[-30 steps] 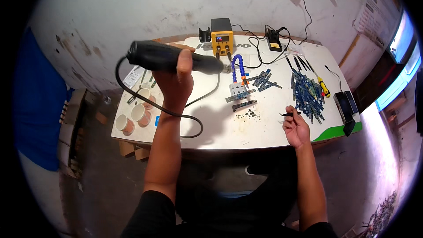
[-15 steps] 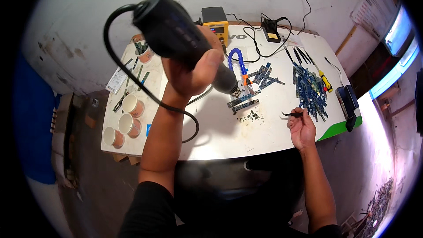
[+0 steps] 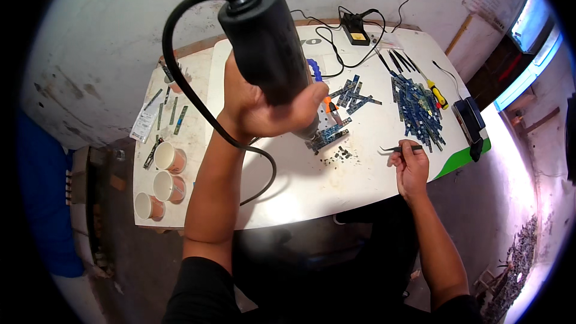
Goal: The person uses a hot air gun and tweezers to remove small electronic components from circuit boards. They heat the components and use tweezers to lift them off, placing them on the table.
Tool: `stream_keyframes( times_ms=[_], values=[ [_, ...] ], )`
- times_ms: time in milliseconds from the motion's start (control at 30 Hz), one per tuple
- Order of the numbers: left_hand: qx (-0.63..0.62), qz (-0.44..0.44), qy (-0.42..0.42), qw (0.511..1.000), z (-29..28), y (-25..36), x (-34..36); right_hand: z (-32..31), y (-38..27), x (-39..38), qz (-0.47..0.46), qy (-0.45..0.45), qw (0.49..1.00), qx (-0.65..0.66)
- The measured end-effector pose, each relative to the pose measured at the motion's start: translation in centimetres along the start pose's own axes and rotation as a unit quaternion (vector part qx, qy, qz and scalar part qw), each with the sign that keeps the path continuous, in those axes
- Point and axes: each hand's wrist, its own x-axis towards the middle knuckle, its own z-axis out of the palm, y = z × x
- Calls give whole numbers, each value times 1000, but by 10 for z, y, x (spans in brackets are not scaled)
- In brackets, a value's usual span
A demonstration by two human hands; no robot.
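Observation:
My left hand (image 3: pixel 270 108) is closed around a black corded hot-air tool (image 3: pixel 258 33), held upright with its nozzle pointing down over narrow circuit boards (image 3: pixel 332 137) at the middle of the white table (image 3: pixel 300 186). A blue flexible arm with an orange part (image 3: pixel 332 105) stands behind, partly hidden. Small dark bits (image 3: pixel 342 155) lie just in front of those boards. My right hand (image 3: pixel 412 174) pinches black curved tweezers (image 3: pixel 402 149), tips pointing left, near the big pile of blue board strips (image 3: pixel 417 111). More strips (image 3: pixel 360 93) lie crossed beside the blue arm.
Several paper cups (image 3: pixel 170 187) stand at the left with a white packet (image 3: pixel 144 117). At the back are a black iron stand (image 3: pixel 354 27) and loose cables. At the right lie pens (image 3: pixel 402 60), a yellow screwdriver (image 3: pixel 438 94) and a black device (image 3: pixel 469 123).
The tool in my left hand has tilted from sideways to upright, nozzle down over the middle boards. My right hand with the tweezers has moved a little to the right. The view has shifted.

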Motion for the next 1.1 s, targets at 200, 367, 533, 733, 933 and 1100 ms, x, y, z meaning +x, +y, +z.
stream_keyframes(
  times_ms=[200,367,533,733,933,1100],
  values=[
    [11,51,30,998,1,-4,-4,15,3,-4,-36,18,997,-72],
    [-31,57,53,996,5,0,-1,21,6,-11,-65,-30,993,-99],
    [-19,18,67,997,3,0,-8,32,9,-21,-38,-79,979,-184],
    [-18,3,67,998,6,5,-6,31,11,-23,-73,-97,974,-193],
    [-17,-19,76,997,5,10,-7,34,10,-24,-75,-81,968,-227],
    [-21,-26,80,996,4,9,-6,32,12,-24,-86,-79,963,-245]
  ],
)
